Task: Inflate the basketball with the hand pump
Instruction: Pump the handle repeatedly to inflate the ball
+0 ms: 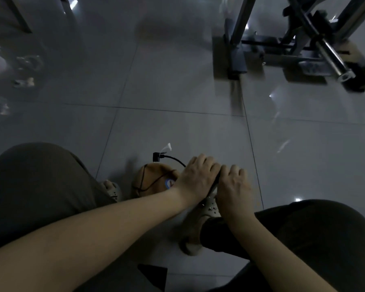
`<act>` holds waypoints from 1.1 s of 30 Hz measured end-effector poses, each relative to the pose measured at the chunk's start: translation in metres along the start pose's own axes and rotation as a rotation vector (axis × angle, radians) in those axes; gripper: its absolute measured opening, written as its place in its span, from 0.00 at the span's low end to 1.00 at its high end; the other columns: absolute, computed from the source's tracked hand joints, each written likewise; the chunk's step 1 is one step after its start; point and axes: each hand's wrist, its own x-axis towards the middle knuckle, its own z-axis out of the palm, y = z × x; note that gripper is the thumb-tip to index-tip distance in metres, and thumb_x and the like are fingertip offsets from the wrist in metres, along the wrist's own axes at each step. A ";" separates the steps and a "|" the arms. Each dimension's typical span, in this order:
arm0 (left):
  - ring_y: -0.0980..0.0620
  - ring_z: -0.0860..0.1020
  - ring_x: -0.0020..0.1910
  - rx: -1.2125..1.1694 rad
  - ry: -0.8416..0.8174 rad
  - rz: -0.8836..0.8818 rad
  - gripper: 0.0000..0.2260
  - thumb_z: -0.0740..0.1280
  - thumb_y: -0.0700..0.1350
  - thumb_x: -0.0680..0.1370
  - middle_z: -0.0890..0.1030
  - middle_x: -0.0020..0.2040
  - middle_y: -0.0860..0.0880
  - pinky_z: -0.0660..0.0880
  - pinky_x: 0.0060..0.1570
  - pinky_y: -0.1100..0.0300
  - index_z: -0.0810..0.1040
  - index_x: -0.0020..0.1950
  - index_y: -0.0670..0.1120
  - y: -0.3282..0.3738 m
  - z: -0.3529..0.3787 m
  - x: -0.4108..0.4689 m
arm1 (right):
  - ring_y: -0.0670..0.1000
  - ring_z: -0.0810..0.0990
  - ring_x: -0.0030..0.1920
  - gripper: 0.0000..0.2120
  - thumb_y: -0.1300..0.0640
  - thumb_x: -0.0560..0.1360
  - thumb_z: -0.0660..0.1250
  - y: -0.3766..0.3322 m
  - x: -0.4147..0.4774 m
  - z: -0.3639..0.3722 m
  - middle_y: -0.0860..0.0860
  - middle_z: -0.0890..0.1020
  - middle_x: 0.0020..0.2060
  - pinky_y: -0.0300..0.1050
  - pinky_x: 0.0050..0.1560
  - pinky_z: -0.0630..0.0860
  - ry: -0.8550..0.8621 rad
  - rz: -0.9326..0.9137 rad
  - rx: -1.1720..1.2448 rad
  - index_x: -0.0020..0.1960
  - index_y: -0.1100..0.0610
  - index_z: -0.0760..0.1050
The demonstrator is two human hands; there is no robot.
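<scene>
Head view: left hand (195, 175) and right hand (233, 184) wrapped fingers (207, 162) round the pump handle (215, 183) for two-handed leverage, basketball (154, 180) just beside.

Left grip (195, 178), right grip (233, 186), both curled

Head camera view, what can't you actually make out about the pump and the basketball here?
Pump handle: head view, only a dark sliver shows between the left hand and right hand gripping it.
Pump barrel and base: hidden beneath both hands.
Basketball: its right side is covered by the left wrist.
Hose tip at the ball: too small and dim to see a needle.
Small objects at the left edge: blurred.
</scene>
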 end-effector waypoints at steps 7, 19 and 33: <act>0.46 0.71 0.45 0.081 -0.170 -0.047 0.06 0.61 0.44 0.76 0.75 0.48 0.45 0.73 0.43 0.52 0.72 0.52 0.46 -0.004 0.051 -0.015 | 0.53 0.65 0.43 0.06 0.62 0.78 0.55 0.002 -0.001 0.044 0.54 0.71 0.45 0.47 0.42 0.63 -0.364 -0.084 -0.167 0.52 0.56 0.69; 0.45 0.72 0.51 -0.130 -0.173 -0.051 0.19 0.46 0.47 0.76 0.75 0.52 0.44 0.69 0.53 0.52 0.74 0.54 0.44 -0.002 -0.021 0.014 | 0.53 0.73 0.49 0.08 0.61 0.75 0.65 0.009 0.010 -0.010 0.52 0.75 0.50 0.46 0.46 0.74 -0.210 0.090 0.153 0.53 0.55 0.70; 0.46 0.71 0.44 0.089 -0.059 0.030 0.06 0.56 0.41 0.77 0.74 0.45 0.46 0.72 0.43 0.51 0.71 0.49 0.46 -0.009 0.016 -0.001 | 0.54 0.67 0.34 0.04 0.64 0.69 0.65 -0.005 -0.001 0.022 0.56 0.73 0.35 0.46 0.32 0.61 -0.059 0.029 -0.031 0.42 0.57 0.72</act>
